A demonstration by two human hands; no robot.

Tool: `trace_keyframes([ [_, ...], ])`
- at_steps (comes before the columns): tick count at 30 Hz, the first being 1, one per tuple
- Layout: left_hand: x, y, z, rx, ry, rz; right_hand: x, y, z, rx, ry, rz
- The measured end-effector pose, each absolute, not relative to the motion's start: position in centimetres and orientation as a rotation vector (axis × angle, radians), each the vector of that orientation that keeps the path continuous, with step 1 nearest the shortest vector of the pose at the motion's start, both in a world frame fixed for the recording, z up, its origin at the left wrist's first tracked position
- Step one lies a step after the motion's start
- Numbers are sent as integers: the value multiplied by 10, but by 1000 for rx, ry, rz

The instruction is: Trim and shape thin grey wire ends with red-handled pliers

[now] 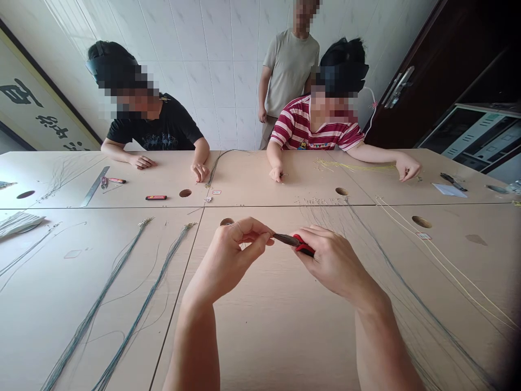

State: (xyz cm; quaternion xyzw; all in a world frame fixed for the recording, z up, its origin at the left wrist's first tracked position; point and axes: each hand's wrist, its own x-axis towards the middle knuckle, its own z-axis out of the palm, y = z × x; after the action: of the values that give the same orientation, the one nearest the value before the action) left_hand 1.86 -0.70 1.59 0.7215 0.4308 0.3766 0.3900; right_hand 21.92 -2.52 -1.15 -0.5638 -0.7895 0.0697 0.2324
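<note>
My right hand is closed round a pair of red-handled pliers, whose dark jaws point left. My left hand pinches something thin right at the jaw tips; it is too small to make out. Both hands hover over the light wooden table, near its middle. Bundles of grey-green wire lie stretched out to my left, and more thin wires fan out to my right.
Two people sit across the table, their hands resting on it; a third stands behind them. A metal ruler, a small red tool, yellow wires and round cable holes are on the far side.
</note>
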Motion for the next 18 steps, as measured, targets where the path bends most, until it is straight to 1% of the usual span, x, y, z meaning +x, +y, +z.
trace_keyframes([
  [10,19,-7,16,1740,1036,979,222,-26,-11,-1544,-2139,182],
  [18,18,-4,14,1504,921,1155,225,-25,-12,-1513,-2100,94],
])
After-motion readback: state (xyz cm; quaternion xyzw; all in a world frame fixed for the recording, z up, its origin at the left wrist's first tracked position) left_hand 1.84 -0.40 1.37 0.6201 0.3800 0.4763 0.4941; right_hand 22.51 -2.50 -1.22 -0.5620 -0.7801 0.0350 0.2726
